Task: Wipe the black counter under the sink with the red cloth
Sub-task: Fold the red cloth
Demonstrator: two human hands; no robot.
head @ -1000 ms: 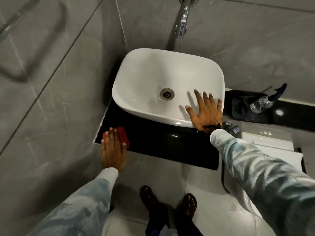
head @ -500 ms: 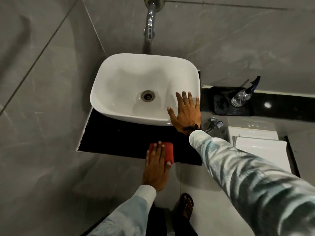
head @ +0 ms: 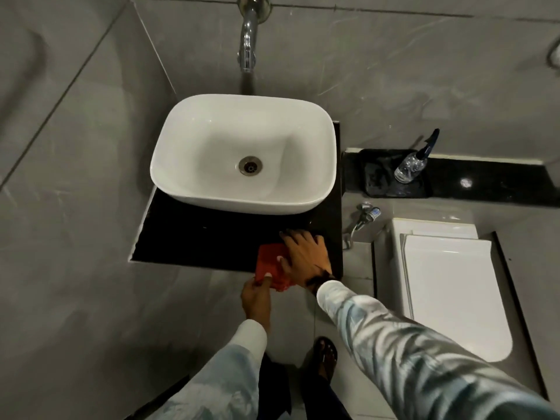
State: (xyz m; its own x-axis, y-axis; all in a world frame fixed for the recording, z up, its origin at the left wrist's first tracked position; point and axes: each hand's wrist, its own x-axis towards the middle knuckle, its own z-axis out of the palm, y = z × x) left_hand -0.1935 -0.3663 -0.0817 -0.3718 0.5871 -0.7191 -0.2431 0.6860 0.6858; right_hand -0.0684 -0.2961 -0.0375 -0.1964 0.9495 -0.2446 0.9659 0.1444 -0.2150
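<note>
**Cloth changing hands at the counter's front edge**

Head view: the folded red cloth [head: 270,263] has crossed rightward below the white oval ceramic sink [head: 244,153]; left hand [head: 256,300] pinches its corner; right hand [head: 306,257], off the rim, spreads flat on cloth and glossy black counter [head: 194,237]; handover likely.

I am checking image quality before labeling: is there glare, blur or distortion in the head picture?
Head view: small bright glare spot on the black ledge at right; soft shine on the sink wall; wide-angle bending of tile lines near the edges; sleeves at the bottom slightly blurred; the red cloth and black counter fairly sharp, though dim.
</note>
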